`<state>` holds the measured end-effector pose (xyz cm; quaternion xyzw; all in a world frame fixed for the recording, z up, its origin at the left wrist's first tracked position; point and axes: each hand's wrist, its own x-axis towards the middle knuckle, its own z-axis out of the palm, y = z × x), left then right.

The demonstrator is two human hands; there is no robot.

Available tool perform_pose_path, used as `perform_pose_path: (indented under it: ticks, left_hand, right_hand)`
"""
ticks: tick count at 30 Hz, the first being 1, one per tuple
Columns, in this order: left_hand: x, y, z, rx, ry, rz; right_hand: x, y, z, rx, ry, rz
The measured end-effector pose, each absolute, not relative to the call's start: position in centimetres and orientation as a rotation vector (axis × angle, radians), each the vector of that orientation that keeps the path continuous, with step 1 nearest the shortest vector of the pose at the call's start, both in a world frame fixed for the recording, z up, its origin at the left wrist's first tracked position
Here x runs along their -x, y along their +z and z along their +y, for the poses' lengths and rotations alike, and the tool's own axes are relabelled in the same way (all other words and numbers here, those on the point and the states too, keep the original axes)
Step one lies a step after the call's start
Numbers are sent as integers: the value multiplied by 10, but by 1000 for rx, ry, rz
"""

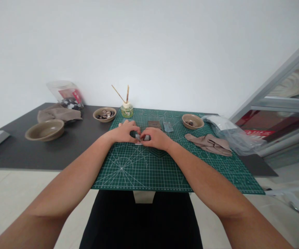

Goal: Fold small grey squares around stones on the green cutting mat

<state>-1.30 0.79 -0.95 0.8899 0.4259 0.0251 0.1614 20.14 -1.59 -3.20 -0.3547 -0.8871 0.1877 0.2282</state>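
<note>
Over the green cutting mat, my left hand and my right hand meet, fingertips close together. Both hands are closed in a pinch at a small pale, shiny piece, which looks like plastic. A dark bit shows by my right fingers; what exactly it is stays partly hidden. Just beyond my right hand lies a flat brown square. Beside it is a small clear plastic bag.
Behind the mat stand a reed diffuser, a bowl of dark and pale pieces and a bowl holding a few dark pieces. Right: brown cloth, plastic bag. Left: bowl, cloth, clear jar.
</note>
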Motion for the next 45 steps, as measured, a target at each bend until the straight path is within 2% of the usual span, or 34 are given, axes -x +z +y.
perform_pose_path:
  ticks: [13,20,25,34,40,45]
  left_hand:
    - [12,-6,6,-2522,30,1219]
    - [14,-8,7,-2513,23,1212]
    - [14,-7,6,-2511,20,1224]
    - [14,-8,7,-2523,34,1216]
    - [15,-9,9,-2516,36,1217]
    - [14,-10,8,-2534,53,1212]
  right_hand:
    - [-206,-27,-16,1016,603,-2459]
    - [-207,-24,-15,1172,515,-2405]
    - [-212,-24,-16,1039,667,-2470]
    - [-205,-24,-15,1194,438,-2435]
    - [-213,-22,-16,1109,553,-2500]
    - [-204,-24,-17,1079,501,-2515]
